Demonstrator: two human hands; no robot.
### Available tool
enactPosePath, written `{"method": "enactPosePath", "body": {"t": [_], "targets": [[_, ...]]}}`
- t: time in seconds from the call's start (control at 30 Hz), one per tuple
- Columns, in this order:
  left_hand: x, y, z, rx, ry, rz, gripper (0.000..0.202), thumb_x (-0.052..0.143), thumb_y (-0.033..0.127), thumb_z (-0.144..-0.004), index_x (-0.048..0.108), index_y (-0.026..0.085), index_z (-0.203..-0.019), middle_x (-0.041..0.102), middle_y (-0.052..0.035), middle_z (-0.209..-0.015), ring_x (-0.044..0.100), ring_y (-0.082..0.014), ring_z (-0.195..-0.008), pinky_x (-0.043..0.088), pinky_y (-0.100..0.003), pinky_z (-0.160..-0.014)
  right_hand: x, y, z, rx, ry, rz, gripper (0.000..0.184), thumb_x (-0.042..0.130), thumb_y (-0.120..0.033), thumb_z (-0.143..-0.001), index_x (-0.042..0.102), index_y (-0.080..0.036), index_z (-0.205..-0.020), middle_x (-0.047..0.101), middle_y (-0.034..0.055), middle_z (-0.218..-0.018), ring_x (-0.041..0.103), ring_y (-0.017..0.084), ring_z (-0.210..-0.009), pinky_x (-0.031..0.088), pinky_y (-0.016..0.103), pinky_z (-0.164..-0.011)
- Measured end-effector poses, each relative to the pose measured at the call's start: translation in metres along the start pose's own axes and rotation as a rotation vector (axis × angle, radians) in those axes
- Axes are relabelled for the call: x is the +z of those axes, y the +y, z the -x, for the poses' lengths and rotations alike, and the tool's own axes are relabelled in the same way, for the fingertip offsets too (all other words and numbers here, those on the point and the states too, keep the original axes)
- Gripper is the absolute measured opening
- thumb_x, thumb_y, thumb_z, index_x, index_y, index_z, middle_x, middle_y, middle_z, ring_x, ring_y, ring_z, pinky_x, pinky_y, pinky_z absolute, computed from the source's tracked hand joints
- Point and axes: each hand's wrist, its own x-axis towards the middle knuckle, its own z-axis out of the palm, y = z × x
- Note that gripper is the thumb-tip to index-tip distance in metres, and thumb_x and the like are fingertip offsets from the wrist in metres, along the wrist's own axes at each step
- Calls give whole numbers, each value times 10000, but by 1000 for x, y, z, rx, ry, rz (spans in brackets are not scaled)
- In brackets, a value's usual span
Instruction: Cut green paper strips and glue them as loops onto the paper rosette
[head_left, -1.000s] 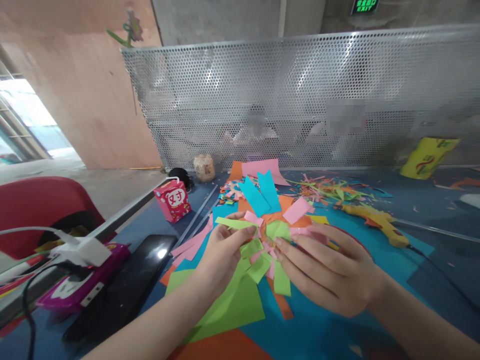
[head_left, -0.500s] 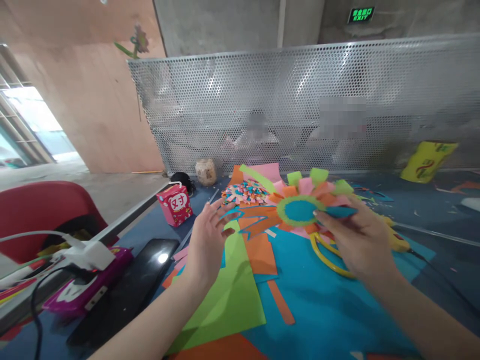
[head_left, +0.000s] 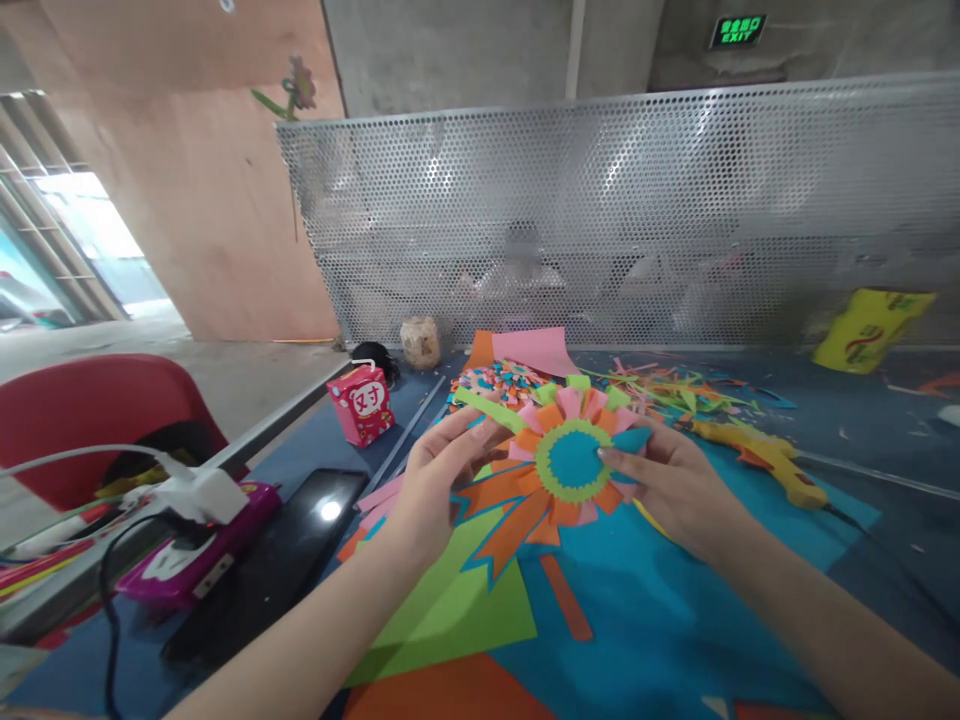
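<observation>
Both hands hold the paper rosette (head_left: 571, 462) up
Above the green sheet (head_left: 450, 610), the left hand (head_left: 435, 480) and right hand (head_left: 675, 485) pinch its opposite edges, face towards the wearer, likely for inspection; the glue gun (head_left: 757, 452) lies beyond the right fingers.

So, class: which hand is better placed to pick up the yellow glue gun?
Probably the right hand: the glue gun lies just beyond it, while the left hand sits across the paper rosette.
</observation>
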Motion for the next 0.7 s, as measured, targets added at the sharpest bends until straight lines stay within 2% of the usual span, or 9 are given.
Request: {"method": "enactPosePath", "body": {"t": [0.13, 0.23, 0.43, 0.6, 0.7], "targets": [[1, 0, -2, 32, 43, -115, 130, 688, 289, -639, 686, 167, -683, 708, -36, -729, 647, -144, -698, 494, -236, -706, -2, 2, 0, 19, 32, 55, 313, 790, -201, -495, 597, -271, -731, 665, -65, -615, 625, 98, -598, 529, 200, -609], [0, -1, -3, 55, 76, -126, 101, 708, 270, -609, 678, 175, -623, 698, -16, -662, 633, -120, -633, 492, -221, -671, -2, 2, 0, 11, 45, 52, 297, 797, -201, -476, 572, -256, -663, 643, -79, -572, 615, 95, -574, 528, 198, -594], [0, -1, -2, 52, 87, -149, 78, 697, 242, -620, 673, 173, -593, 692, -12, -632, 617, -103, -596, 484, -205, -650, 0, 1, 1, -1, 16, 39, 271, 784, -201, -501, 582, -262, -672, 650, -78, -615, 620, 93, -604, 530, 203, -627], [-1, -1, -2, 48, 101, -163, 59, 692, 224, -623, 678, 170, -605, 696, -18, -646, 612, -98, -591, 482, -195, -634, 1, 1, 0, -2, 52, 33, 289, 793, -209, -476, 569, -266, -648, 644, -84, -589, 628, 113, -619, 534, 227, -637], [0, -2, -3, 45, 121, -176, 53, 692, 215, -620, 681, 164, -615, 692, -23, -638, 610, -105, -587, 480, -199, -611, 2, -1, 1, 6, 45, 10, 311, 792, -198, -478, 592, -284, -700, 651, -80, -603, 632, 121, -627, 539, 237, -634]]}}
